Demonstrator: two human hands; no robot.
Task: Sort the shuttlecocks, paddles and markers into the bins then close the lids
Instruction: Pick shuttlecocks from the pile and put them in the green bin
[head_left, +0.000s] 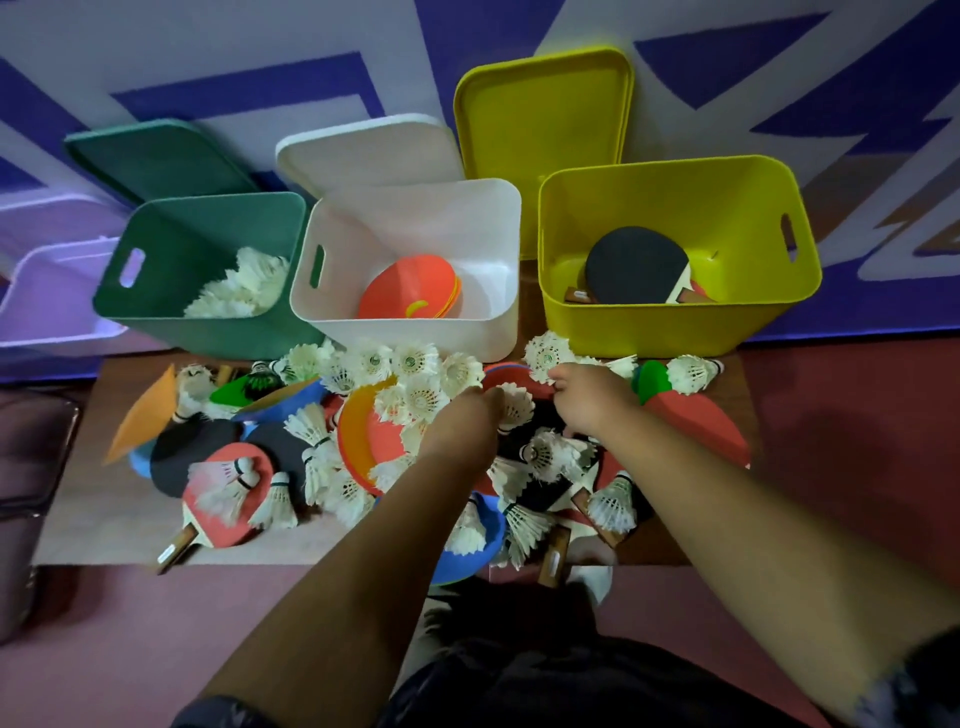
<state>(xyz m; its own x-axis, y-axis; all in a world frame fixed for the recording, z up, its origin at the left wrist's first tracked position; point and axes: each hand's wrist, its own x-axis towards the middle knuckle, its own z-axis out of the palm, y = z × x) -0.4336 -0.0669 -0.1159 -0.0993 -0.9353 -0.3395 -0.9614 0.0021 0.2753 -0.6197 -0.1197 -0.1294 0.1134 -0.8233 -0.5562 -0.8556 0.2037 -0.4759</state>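
Note:
White shuttlecocks (415, 364), red and black paddles (228, 483) and flat round markers (363, 431) lie mixed in a pile on a low board. My left hand (462, 421) reaches into the middle of the pile, its fingers curled round a shuttlecock (514, 405). My right hand (592, 395) is just right of it, its fingertips pinching at the base of another shuttlecock (545, 353) near the yellow bin. Behind the pile stand the green bin (171, 291) holding shuttlecocks, the white bin (498, 249) holding red markers, and the yellow bin (675, 327) holding paddles.
Three lids lean on the wall behind the bins: green lid (156, 156), white lid (363, 150), yellow lid (540, 114). A pale purple bin (47, 291) stands at the far left. The board's edges (104, 551) drop to a red floor.

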